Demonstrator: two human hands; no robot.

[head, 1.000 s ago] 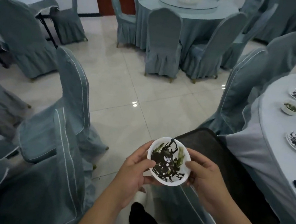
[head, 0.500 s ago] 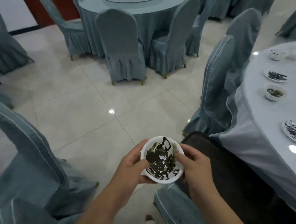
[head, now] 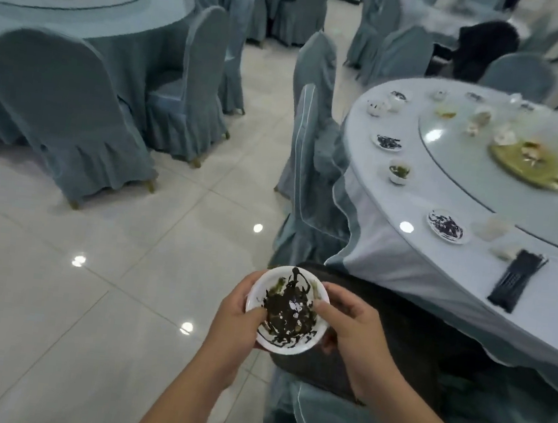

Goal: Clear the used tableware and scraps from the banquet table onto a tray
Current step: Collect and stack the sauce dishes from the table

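Honestly can't read a thing here: no text, labels, brands, numbers or signs legible on any dish, cloth or wall.

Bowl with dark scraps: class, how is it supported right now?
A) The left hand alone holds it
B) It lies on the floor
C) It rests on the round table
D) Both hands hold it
D: the left hand and the right hand each grip the bowl, with their thumbs over its rim.
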